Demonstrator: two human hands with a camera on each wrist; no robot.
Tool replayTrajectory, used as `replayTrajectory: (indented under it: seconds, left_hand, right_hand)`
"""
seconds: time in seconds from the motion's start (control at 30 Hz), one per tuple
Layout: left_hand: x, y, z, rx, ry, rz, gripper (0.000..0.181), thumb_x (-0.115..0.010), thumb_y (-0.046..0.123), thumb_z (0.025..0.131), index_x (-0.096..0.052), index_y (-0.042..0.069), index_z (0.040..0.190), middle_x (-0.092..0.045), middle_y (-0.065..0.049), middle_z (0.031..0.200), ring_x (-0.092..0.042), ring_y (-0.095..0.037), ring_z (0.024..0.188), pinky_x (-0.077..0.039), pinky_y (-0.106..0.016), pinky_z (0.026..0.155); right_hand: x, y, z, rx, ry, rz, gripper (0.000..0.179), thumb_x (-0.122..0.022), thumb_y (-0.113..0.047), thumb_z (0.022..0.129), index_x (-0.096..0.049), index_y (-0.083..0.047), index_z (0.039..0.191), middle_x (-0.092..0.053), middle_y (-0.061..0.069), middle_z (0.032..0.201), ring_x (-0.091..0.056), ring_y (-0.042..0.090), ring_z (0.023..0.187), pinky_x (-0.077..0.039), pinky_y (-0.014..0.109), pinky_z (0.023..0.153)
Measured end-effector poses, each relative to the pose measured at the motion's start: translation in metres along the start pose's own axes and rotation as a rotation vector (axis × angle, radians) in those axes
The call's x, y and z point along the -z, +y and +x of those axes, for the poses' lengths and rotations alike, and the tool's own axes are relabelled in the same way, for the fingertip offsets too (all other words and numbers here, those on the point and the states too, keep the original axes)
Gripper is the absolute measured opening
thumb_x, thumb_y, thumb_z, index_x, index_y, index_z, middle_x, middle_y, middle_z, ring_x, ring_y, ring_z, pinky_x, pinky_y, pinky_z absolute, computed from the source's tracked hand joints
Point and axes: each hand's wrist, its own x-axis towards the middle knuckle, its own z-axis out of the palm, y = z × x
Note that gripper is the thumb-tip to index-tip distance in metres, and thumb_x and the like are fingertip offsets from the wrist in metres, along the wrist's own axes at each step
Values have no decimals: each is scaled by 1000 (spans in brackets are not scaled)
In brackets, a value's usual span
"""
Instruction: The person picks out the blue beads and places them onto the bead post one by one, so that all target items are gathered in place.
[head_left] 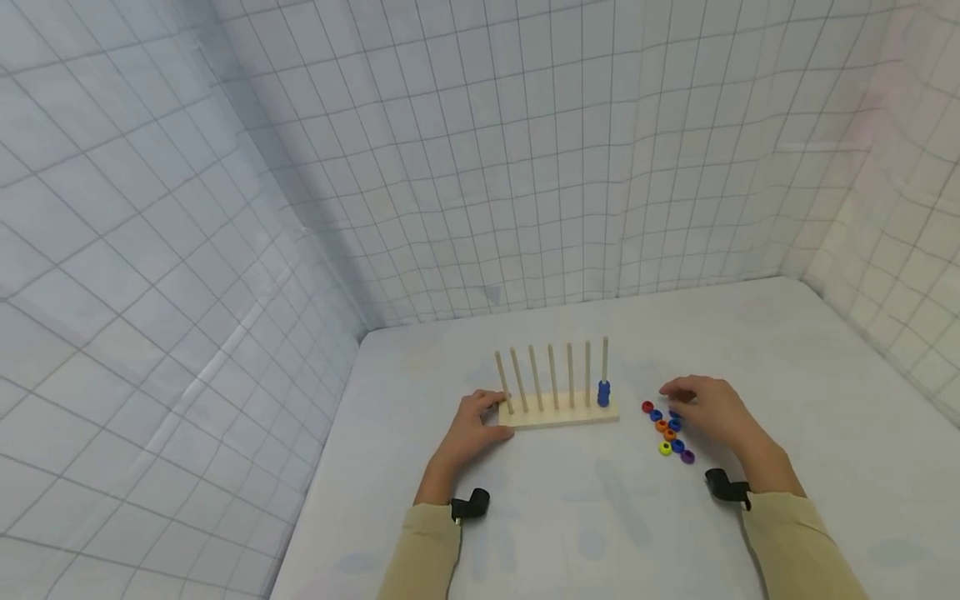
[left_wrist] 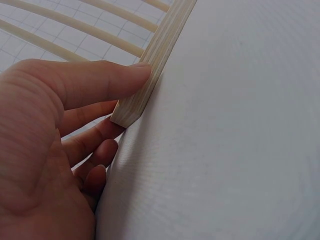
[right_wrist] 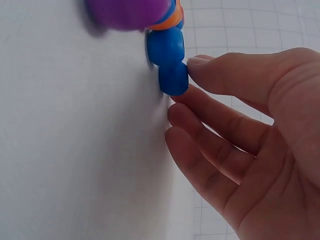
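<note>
A pale wooden peg stand (head_left: 558, 415) with several upright pegs rests on the table. Blue beads (head_left: 603, 394) are stacked low on its rightmost peg. My left hand (head_left: 472, 429) grips the stand's left end, the thumb (left_wrist: 120, 82) on the front edge and the fingers behind. To the right lies a cluster of loose beads, among them a red bead (head_left: 647, 407), a yellow bead (head_left: 665, 448) and a purple bead (head_left: 687, 457). At the cluster's far side my right hand (head_left: 708, 408) pinches a blue bead (right_wrist: 173, 79) between thumb and forefinger, beside another blue bead (right_wrist: 166, 46).
The white-covered table (head_left: 570, 517) extends in front of the stand and around the beads. Grid-patterned curtains (head_left: 510, 167) hang behind it and on both sides. Orange beads (head_left: 662, 426) lie in the middle of the loose cluster.
</note>
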Motion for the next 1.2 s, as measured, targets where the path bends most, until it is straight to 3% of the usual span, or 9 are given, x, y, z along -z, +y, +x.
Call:
replayTrajectory:
  seconds: [0.67,0.8,1.2]
  left_hand:
    - [0,1,1,22,-8,28,62,-83,25,81,-63,11,138,-58,-8,133,-44,-30,127,-38,-50,104]
    - [0,1,1,-2,-3,29,62,-83,27,82,-62,10,137,-57,-9,133,-44,-30,125,-38,-51,103]
    - [0,2,-1,5,6,42,60,-82,26,82,-63,10,137,-57,-8,135,-44,-31,127,-39,-51,104]
  right_hand:
    - [7,7,-4,44,-48,-26,25,-71,-1,87,-77,-11,109,-65,3,103,-59,23,91,-51,47,80]
    - [7,8,-3,57,-34,-42,21,-73,-2,87,-78,-11,106,-64,2,100,-58,22,88,-50,45,77]
    - [-1,8,-1,11,-15,-45,17,-72,-6,91,-76,-10,106,-64,5,99,-58,24,87,-51,48,79]
